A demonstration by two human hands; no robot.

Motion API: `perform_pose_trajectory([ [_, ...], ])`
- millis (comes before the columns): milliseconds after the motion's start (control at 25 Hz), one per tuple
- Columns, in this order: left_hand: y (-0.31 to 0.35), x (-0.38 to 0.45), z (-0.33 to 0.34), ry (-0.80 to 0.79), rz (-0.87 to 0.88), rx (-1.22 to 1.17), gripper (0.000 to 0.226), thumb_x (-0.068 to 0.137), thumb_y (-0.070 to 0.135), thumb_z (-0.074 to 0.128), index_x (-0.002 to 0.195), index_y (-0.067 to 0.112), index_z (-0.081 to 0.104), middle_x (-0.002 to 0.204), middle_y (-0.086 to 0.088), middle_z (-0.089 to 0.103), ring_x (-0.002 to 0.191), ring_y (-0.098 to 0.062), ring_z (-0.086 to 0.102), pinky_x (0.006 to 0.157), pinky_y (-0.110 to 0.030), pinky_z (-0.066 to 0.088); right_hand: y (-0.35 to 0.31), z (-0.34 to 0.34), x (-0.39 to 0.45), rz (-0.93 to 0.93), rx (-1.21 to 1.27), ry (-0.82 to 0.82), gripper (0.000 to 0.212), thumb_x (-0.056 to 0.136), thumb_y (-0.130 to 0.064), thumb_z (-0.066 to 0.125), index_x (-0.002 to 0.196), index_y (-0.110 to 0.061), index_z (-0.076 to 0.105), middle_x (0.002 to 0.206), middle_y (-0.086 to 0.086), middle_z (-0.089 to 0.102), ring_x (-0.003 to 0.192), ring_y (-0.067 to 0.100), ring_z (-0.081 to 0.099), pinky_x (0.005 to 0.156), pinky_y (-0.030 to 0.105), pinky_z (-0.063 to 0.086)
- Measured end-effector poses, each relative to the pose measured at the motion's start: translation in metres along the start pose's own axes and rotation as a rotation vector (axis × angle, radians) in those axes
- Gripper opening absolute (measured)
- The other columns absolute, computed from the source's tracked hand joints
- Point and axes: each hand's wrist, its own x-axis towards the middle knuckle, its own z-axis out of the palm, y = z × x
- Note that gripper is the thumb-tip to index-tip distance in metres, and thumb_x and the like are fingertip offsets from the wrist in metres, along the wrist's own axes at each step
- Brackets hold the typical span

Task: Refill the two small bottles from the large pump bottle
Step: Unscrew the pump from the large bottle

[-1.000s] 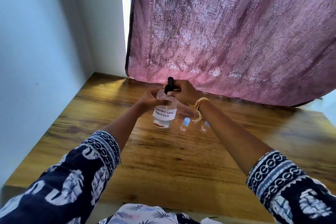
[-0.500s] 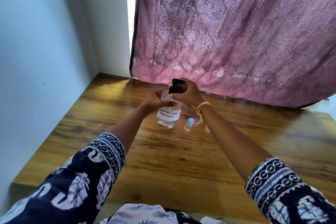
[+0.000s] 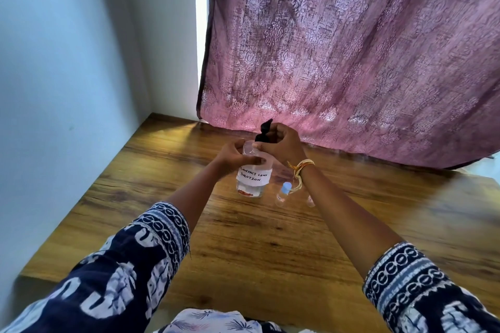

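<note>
The large clear pump bottle stands on the wooden table and bears a white label reading "contact lens solution". My left hand grips its shoulder from the left. My right hand is closed around the black pump head on top. Just right of it stands a small clear bottle with a blue cap. A second small bottle stands further right, mostly hidden behind my right wrist.
A pink patterned curtain hangs right behind the bottles, its hem touching the table. A pale blue wall closes off the left side. The table's near edge runs just above my patterned sleeves.
The black pump head has turned and tilted in my right hand over the last second. The camera has tipped up a little. The bottle and both small bottles stay in place.
</note>
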Motion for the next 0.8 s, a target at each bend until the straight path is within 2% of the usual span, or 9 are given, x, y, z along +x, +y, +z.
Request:
perform_pose_trajectory([
  [120,0.0016,-0.0008,0.0009,0.01,-0.012,0.003,0.045,0.067,0.014,0.085,0.107,0.005,0.067,0.102,-0.013,0.074,0.094,-0.028,0.071,0.086,-0.048,0.057,0.002,-0.0016,-0.0007,-0.012,0.017,-0.045,0.041,0.072,0.005,0.078,0.11,-0.003,0.066,0.103,0.008,0.072,0.096,0.019,0.069,0.09,0.031,0.057],
  [240,0.002,-0.0003,-0.0004,0.003,-0.02,0.014,0.051,0.063,0.022,0.087,0.108,0.008,0.067,0.103,-0.011,0.074,0.094,-0.027,0.072,0.085,-0.048,0.058,0.0,-0.0018,0.0009,-0.028,0.012,-0.082,0.044,0.074,0.006,0.074,0.116,-0.003,0.065,0.114,0.014,0.071,0.102,0.02,0.068,0.09,0.024,0.056],
  [320,0.0024,-0.0007,-0.0005,0.017,-0.026,0.012,0.049,0.065,0.019,0.087,0.107,0.006,0.067,0.102,-0.012,0.074,0.094,-0.027,0.071,0.085,-0.046,0.058,0.0004,-0.0002,0.0034,-0.026,-0.036,-0.063,0.047,0.071,-0.006,0.083,0.113,-0.006,0.065,0.109,0.013,0.072,0.099,0.022,0.069,0.089,0.029,0.056],
  [400,0.0035,-0.0012,0.0009,0.021,-0.016,0.003,0.045,0.067,0.015,0.085,0.107,0.004,0.067,0.101,-0.013,0.074,0.094,-0.028,0.071,0.084,-0.044,0.058,0.0034,0.0015,0.004,-0.025,-0.069,-0.01,0.049,0.066,-0.016,0.088,0.108,-0.008,0.065,0.102,0.01,0.073,0.092,0.02,0.069,0.084,0.028,0.057],
  [520,0.0052,-0.0023,0.0022,0.023,-0.005,-0.007,0.043,0.069,0.014,0.084,0.107,0.004,0.067,0.1,-0.011,0.074,0.088,-0.02,0.072,0.078,-0.034,0.059,0.0066,0.0029,0.0031,-0.027,-0.055,0.034,0.041,0.067,-0.011,0.086,0.104,-0.008,0.067,0.096,0.005,0.073,0.088,0.017,0.07,0.08,0.022,0.056],
  [640,0.0069,-0.0032,0.0034,0.031,0.01,-0.002,0.042,0.07,0.013,0.083,0.107,0.006,0.067,0.098,-0.008,0.074,0.084,-0.012,0.071,0.07,-0.025,0.056,0.0061,0.0018,0.0023,-0.056,-0.088,-0.009,0.037,0.071,-0.003,0.078,0.106,-0.006,0.069,0.098,0.006,0.073,0.091,0.017,0.069,0.086,0.026,0.056],
  [720,0.0062,-0.003,0.0037,0.034,0.028,0.01,0.04,0.07,0.014,0.083,0.106,0.005,0.068,0.096,-0.007,0.074,0.081,-0.011,0.071,0.067,-0.023,0.055,0.006,0.0025,0.0027,-0.071,-0.108,-0.051,0.038,0.071,-0.002,0.076,0.108,-0.008,0.068,0.101,0.009,0.073,0.092,0.019,0.069,0.089,0.029,0.056],
  [800,0.0056,-0.0027,0.0035,0.039,0.045,0.016,0.038,0.071,0.014,0.083,0.105,0.005,0.068,0.095,-0.009,0.074,0.083,-0.014,0.071,0.07,-0.027,0.057,0.007,0.0032,0.0035,-0.065,-0.106,-0.047,0.046,0.069,-0.011,0.083,0.112,-0.009,0.066,0.103,0.008,0.073,0.094,0.019,0.069,0.088,0.028,0.057],
])
